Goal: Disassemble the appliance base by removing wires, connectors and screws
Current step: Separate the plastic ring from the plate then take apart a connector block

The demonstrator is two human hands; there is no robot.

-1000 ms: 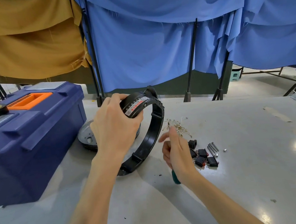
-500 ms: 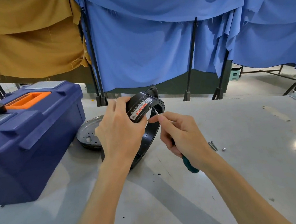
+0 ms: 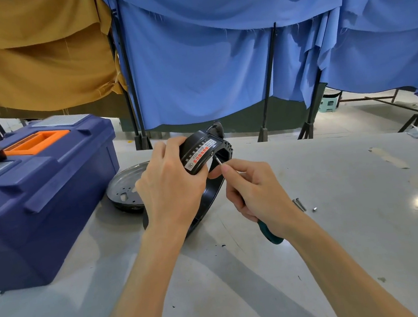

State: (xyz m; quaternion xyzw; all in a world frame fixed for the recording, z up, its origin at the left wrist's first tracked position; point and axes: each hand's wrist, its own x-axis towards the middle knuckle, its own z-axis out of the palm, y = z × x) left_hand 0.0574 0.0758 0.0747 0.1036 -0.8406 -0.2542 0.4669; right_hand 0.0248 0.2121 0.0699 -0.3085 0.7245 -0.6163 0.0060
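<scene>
Left hand (image 3: 172, 188): you are gripping the appliance base (image 3: 202, 151) upright.
Right hand (image 3: 255, 194): you are pinching the screwdriver (image 3: 268, 233) against its rim.

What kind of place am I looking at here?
Likely a makeshift workshop station: a blue toolbox, loose screws on the grey table, and blue cloth hung on stands behind.

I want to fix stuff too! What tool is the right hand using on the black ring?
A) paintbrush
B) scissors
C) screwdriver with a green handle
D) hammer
C: the right hand grips a screwdriver, green handle poking out below the palm, metal tip against the black ring that the left hand holds.
</scene>
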